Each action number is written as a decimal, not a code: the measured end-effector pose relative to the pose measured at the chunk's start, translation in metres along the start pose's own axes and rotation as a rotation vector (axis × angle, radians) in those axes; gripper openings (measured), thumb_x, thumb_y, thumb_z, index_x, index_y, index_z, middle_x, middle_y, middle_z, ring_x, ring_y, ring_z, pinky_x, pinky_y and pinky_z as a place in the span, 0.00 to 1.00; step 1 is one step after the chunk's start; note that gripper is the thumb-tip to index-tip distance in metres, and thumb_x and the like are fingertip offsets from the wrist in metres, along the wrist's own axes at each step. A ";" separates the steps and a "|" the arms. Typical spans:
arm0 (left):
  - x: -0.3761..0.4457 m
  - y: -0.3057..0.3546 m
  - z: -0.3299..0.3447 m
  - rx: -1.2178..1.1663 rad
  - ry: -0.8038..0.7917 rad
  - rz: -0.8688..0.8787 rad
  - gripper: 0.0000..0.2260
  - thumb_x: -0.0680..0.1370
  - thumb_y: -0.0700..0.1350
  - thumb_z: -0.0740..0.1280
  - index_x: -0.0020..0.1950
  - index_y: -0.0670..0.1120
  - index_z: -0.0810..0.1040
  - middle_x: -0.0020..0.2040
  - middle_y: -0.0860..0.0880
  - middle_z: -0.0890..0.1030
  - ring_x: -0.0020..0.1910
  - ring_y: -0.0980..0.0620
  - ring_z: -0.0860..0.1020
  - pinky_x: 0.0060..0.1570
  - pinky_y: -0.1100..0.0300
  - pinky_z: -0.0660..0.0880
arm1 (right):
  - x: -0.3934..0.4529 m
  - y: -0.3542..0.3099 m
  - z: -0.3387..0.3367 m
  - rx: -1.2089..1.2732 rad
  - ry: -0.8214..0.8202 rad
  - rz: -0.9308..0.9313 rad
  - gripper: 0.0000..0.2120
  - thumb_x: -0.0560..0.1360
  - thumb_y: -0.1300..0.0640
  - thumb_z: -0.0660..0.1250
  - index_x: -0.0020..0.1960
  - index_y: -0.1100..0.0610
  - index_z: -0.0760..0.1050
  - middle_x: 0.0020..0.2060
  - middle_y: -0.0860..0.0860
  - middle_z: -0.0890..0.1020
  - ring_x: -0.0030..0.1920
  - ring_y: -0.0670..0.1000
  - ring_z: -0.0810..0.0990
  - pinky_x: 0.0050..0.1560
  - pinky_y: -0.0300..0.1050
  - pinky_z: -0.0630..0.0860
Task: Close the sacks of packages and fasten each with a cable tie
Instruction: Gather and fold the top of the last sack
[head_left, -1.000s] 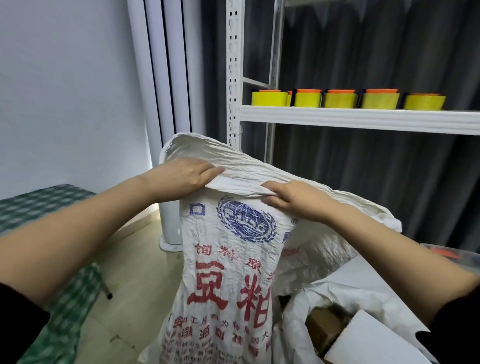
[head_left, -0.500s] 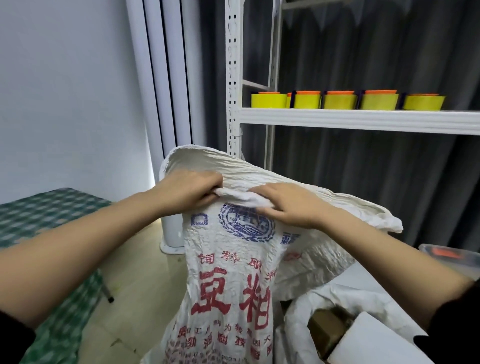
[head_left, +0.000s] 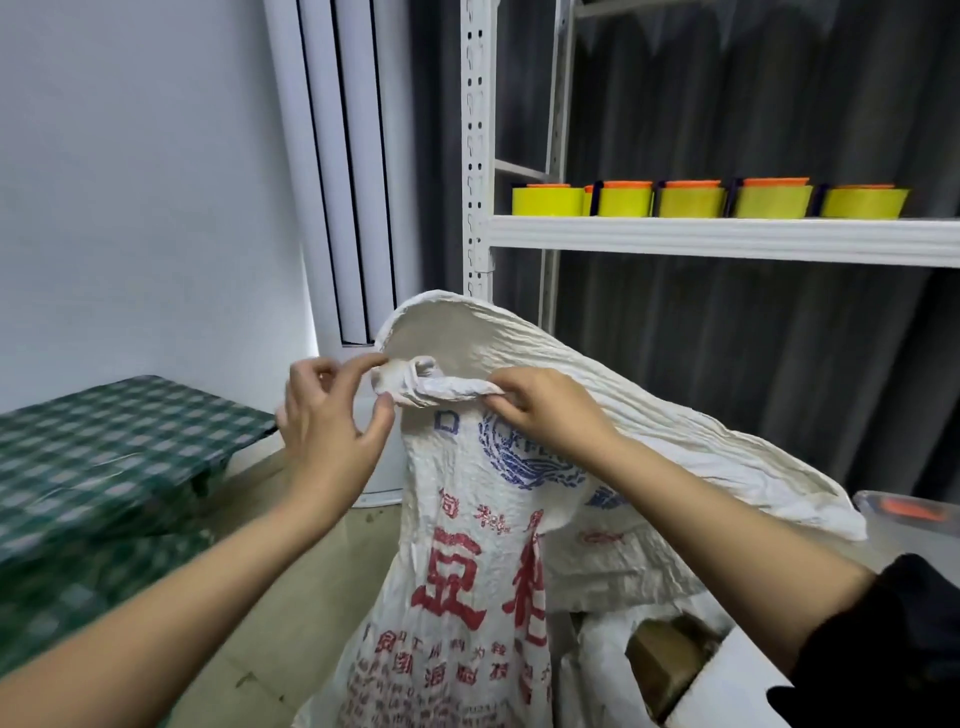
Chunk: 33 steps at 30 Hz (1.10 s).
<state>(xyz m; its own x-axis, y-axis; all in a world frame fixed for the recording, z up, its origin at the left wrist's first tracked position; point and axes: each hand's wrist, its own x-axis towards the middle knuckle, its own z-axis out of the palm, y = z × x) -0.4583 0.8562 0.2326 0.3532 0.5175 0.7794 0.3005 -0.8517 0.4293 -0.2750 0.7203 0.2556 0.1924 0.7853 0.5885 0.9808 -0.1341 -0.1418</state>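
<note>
A person is standing over a big white sack (head_left: 467, 571) with red and blue writing on it. The sack is standing upright on the floor, right in front of the person, and its near top edge is rolled into a thick bunch. The right hand (head_left: 545, 410) is curling its fingers round that rolled edge and gripping it tight. The left hand (head_left: 327, 421) is sitting just beside the end of the roll with its fingers spread apart and loose; one fingertip looks like it is touching the cloth. Behind the sack, a white shelf (head_left: 727, 239) is holding a row of yellow tubs (head_left: 691, 201). A green checked cloth (head_left: 114, 441) is lying at the left.
</note>
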 end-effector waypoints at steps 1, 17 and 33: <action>-0.004 0.005 0.003 -0.183 -0.121 -0.183 0.15 0.79 0.51 0.61 0.66 0.57 0.72 0.54 0.49 0.69 0.51 0.51 0.73 0.56 0.57 0.69 | -0.002 -0.002 0.002 -0.078 0.068 -0.049 0.09 0.78 0.50 0.62 0.54 0.51 0.78 0.44 0.50 0.82 0.44 0.56 0.80 0.37 0.48 0.73; 0.012 0.042 -0.002 -0.879 -0.331 -0.450 0.23 0.77 0.31 0.61 0.69 0.49 0.72 0.63 0.50 0.78 0.63 0.55 0.75 0.63 0.58 0.72 | 0.003 -0.054 -0.010 -0.178 0.495 -0.396 0.14 0.79 0.53 0.59 0.54 0.57 0.80 0.49 0.54 0.80 0.50 0.56 0.77 0.48 0.51 0.70; -0.014 0.038 -0.026 -0.642 -0.411 -0.342 0.04 0.76 0.38 0.68 0.47 0.46 0.80 0.44 0.51 0.83 0.41 0.60 0.79 0.42 0.69 0.75 | 0.018 -0.031 -0.029 0.820 -0.266 0.160 0.10 0.78 0.52 0.65 0.46 0.59 0.74 0.41 0.49 0.75 0.41 0.42 0.73 0.44 0.35 0.68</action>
<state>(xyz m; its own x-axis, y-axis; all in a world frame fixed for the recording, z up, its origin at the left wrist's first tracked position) -0.4743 0.8143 0.2502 0.6669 0.6389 0.3835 -0.0695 -0.4591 0.8857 -0.3014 0.7215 0.2939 0.2115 0.9230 0.3213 0.5901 0.1414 -0.7948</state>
